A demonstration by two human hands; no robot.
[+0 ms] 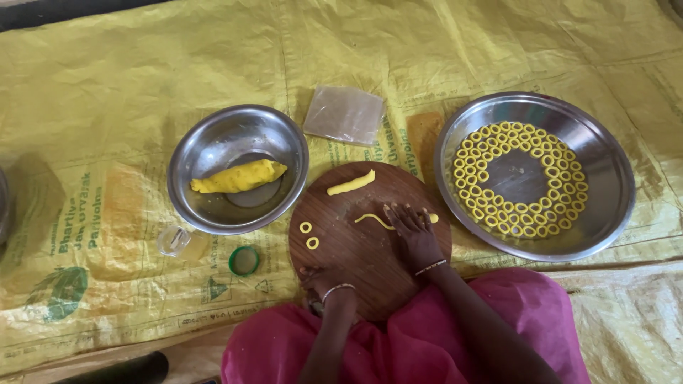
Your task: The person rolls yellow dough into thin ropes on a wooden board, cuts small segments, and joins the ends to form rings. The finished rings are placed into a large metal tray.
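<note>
A round wooden board (356, 249) lies in front of me on a yellow sheet. My right hand (414, 231) presses flat on a thin yellow dough strand (373, 220) on the board, with the strand's thicker end (432, 218) showing on its other side. My left hand (320, 279) rests on the board's near edge, fingers curled on the rim. A short thick dough piece (351, 183) lies at the board's far side. Two small dough rings (309, 235) sit at the board's left. A steel plate (612, 185) to the right holds several dough rings (523, 213) laid in a curve.
A steel bowl (206, 149) on the left holds a lump of yellow dough (238, 176). A clear plastic sheet (344, 114) lies behind the board. A small clear cup (174, 240) and a green lid (244, 261) sit left of the board. Pink cloth (413, 341) covers my lap.
</note>
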